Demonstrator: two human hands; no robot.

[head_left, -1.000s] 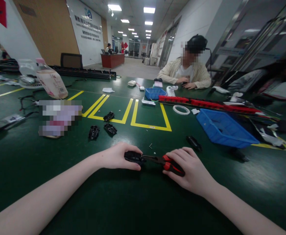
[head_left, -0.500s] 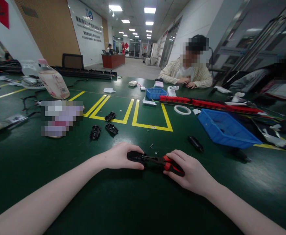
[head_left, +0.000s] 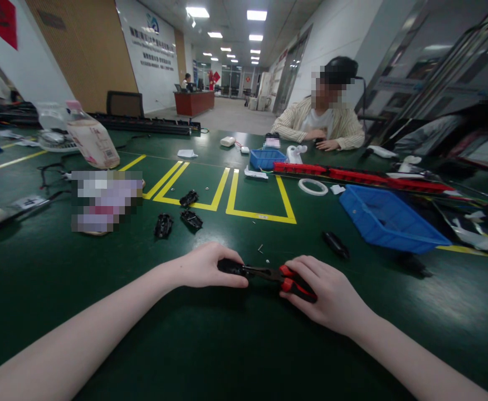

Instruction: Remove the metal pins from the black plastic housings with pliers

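Between the thumb and fingers of my left hand [head_left: 208,266] is a small black plastic part [head_left: 230,267], partly covered by the hand. My right hand [head_left: 325,292] is closed around the red and black handles of a pair of pliers [head_left: 271,273]. The long, narrow jaws point left and meet the right end of the black part; whether they grip something there is too small to tell. Just beyond the pliers lie a few tiny pieces, among them a thin metal pin [head_left: 260,248]. Similar black parts [head_left: 163,225] rest on the green table [head_left: 227,345] ahead of my left hand.
An elongated black piece [head_left: 335,245] and a large blue bin [head_left: 394,220] are on the right. A smaller blue bin [head_left: 267,160], a white ring [head_left: 313,187] and a long red strip [head_left: 365,178] lie farther back. A bottle [head_left: 93,139] stands left. A person [head_left: 319,120] sits opposite.
My hands, the black part and the pliers hold nearly the same position. The view has shifted very slightly. A dark object now shows at the hands of the person opposite.
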